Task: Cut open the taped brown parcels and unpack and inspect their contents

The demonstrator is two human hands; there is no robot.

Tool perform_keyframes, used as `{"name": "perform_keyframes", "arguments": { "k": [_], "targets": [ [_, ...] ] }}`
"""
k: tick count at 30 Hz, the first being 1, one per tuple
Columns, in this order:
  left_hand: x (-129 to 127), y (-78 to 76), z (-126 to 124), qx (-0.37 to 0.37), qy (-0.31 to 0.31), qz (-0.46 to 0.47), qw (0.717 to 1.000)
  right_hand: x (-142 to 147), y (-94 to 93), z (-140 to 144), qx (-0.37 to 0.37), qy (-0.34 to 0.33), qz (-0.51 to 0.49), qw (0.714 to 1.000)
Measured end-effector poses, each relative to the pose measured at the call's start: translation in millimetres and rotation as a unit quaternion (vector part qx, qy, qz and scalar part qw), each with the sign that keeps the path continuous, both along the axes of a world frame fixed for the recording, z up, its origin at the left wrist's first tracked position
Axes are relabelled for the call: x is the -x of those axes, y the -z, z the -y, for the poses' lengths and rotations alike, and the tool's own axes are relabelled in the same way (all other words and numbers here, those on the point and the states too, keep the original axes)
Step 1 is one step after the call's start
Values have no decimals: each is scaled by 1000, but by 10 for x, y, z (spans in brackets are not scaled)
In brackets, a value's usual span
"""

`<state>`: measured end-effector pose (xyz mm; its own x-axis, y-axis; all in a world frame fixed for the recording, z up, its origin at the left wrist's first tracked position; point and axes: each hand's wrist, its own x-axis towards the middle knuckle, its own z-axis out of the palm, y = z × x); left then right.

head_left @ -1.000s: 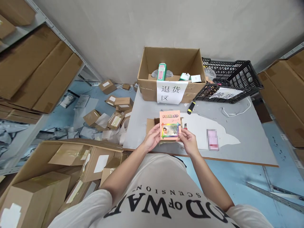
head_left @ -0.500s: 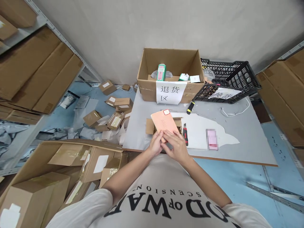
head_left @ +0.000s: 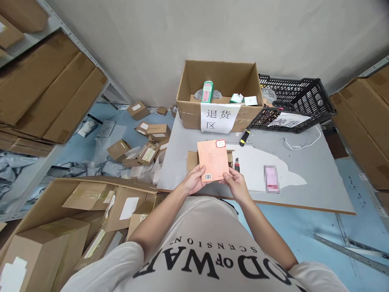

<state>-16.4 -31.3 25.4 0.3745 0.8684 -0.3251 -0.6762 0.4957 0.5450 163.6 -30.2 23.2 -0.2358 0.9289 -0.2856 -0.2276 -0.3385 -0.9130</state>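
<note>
Both hands hold a thin salmon-pink book (head_left: 213,160) with a barcode at its lower left and a red-edged label at its upper right. My left hand (head_left: 194,179) grips the lower left corner, thumb on top. At the lower right edge, my right hand (head_left: 237,183) pinches it in the same way. Behind and under the book lies a small opened cardboard box (head_left: 191,161), mostly hidden. A red and black utility knife (head_left: 237,165) sits just right of the book, partly covered by my right hand.
At the table's back stand a large carton (head_left: 188,115) with a paper sign and green-and-white boxes inside, and a black plastic crate (head_left: 314,99). A yellow-black cutter (head_left: 244,138) and a pink blurred item (head_left: 271,179) lie on the table (head_left: 322,178). A big box of parcels (head_left: 54,243) is at left.
The book has turned from tilted to nearly straight, showing its barcode. My right hand has moved off its face to the right edge, and my hands are farther apart.
</note>
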Motion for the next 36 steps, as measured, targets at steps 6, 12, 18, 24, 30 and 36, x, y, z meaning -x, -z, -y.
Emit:
{"name": "perform_keyframes", "arguments": {
  "k": [6, 12, 18, 24, 30, 36],
  "targets": [
    [-29, 38, -51, -4, -12, -19, 1000, -9, 11, -8, 1, 25, 7, 1000],
    [-91, 85, -92, -36, -87, -71, 993, -14, 86, -8, -103, 127, 155, 974],
    [-306, 29, -66, -60, -63, -48, 995, 86, 140, 86, -381, 6, 381, 842],
    [-183, 7, -138, -22, -71, -41, 996, 6, 116, -19, -353, 34, 379, 855],
    [-9, -3, -199, -5, -9, -15, 1000, -170, 63, -162, -37, 9, 119, 992],
    [-51, 31, -246, -14, 3, -31, 999, -229, 94, -192, 28, 9, 55, 998]
  ]
}}
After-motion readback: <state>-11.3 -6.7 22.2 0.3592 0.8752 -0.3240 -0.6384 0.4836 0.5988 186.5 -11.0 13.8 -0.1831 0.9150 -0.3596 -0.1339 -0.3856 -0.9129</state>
